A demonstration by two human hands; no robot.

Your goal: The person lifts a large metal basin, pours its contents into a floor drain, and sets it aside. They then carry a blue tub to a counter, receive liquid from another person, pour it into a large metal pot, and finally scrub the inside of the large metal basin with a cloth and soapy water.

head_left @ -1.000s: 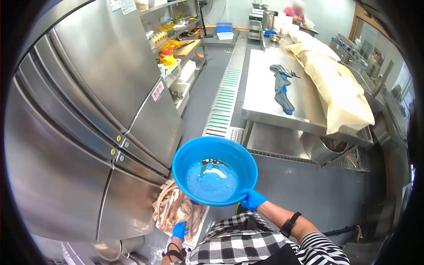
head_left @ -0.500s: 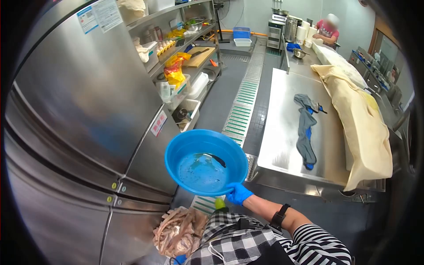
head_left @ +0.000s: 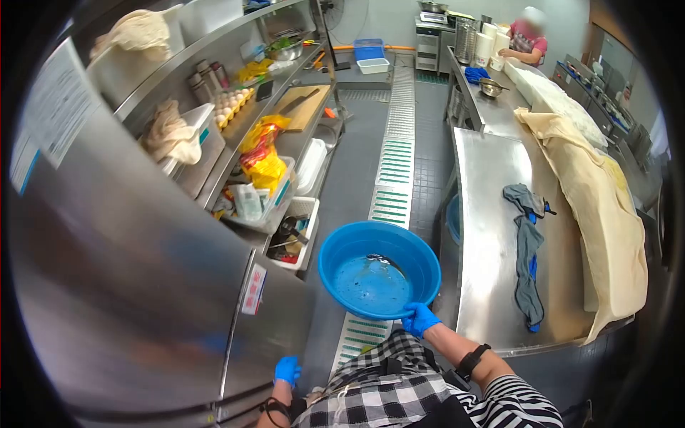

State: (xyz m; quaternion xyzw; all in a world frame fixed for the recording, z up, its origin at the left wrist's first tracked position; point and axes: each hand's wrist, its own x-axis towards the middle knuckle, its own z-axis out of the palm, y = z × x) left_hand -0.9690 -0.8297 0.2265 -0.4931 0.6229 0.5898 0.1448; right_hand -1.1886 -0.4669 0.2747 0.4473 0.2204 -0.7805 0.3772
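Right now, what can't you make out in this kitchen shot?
Head view:
- Dark strip in the blue basin: too small to identify.
- Left hand: small, low in the frame by the fridge door; grip unclear.
- Door sticker: print too small.
- Blue tub: mostly hidden by the steel table.

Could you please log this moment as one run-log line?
right hand: grips blue basin rim | contents: shallow water | left hand: low beside steel fridge, grip unclear
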